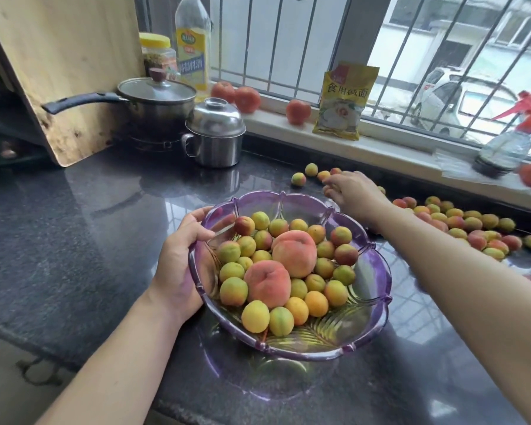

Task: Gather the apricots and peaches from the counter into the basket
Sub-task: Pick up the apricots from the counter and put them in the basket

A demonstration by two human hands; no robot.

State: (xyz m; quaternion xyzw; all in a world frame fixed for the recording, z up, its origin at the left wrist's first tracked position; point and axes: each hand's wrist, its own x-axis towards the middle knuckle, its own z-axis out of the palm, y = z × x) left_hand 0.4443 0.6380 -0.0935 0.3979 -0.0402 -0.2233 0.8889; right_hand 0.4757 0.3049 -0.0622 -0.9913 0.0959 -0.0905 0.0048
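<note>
- The left hand [181, 259] grips the near-left rim of the purple basket [377, 305], thumb hooked over the edge and fingers curled beneath it
- The basket sits tilted on the dark counter [74, 240], holding two peaches [294, 253] in the middle with many small apricots [255, 316] packed around them
- Past the basket's far rim the right hand [354, 190] reaches over the counter, fingers bent down at a small apricot [323, 175]; whether they have closed on it I cannot tell
- Three loose apricots lie just beyond that hand, the nearest a green-red one [298, 179]
- A long scatter of apricots [472, 223] lies to the right along the counter's back edge
- Farther back stand a steel lidded pot [214, 133] and a saucepan [157, 101]
- On the windowsill [380, 139] sit tomatoes [247, 99], a yellow packet [344, 102] and a spray bottle [509, 142]
</note>
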